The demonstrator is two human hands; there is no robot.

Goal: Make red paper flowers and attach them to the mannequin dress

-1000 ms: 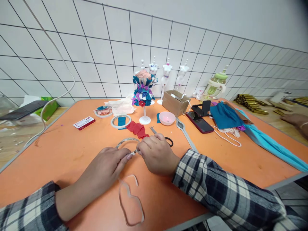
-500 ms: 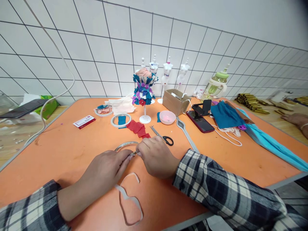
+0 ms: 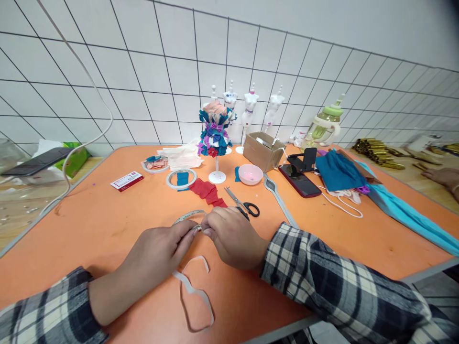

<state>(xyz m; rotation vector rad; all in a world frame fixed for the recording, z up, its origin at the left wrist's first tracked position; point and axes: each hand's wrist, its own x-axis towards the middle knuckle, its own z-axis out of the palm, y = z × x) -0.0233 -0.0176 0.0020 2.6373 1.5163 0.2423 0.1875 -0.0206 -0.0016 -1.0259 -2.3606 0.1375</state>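
My left hand (image 3: pixel 158 248) and my right hand (image 3: pixel 233 236) meet over the front middle of the table, thumbs and fingers pinched close together. Between them is a curved pale band with small dark printed marks (image 3: pixel 188 216), arching up behind the fingertips. Its held part is mostly hidden by my fingers. From under my left hand a narrow white ribbon (image 3: pixel 195 290) trails in loops on the orange tabletop. Scissors with black handles (image 3: pixel 244 203) lie just beyond my right hand. A crumpled red cloth strip (image 3: pixel 208 192) is behind the band.
A small dress form in ruffled cloth (image 3: pixel 215 134) stands at the back, bare white forms (image 3: pixel 250 102) behind it. Around are a white ring (image 3: pixel 168 180), pink bowl (image 3: pixel 250 175), cardboard box (image 3: pixel 263 152), phone (image 3: pixel 300 180), grey zipper (image 3: pixel 279 199), and blue cloth (image 3: pixel 339 169).
My right fingers have shifted slightly where they pinch the band. Both hands otherwise stay in place, and the whole view has shifted a little.
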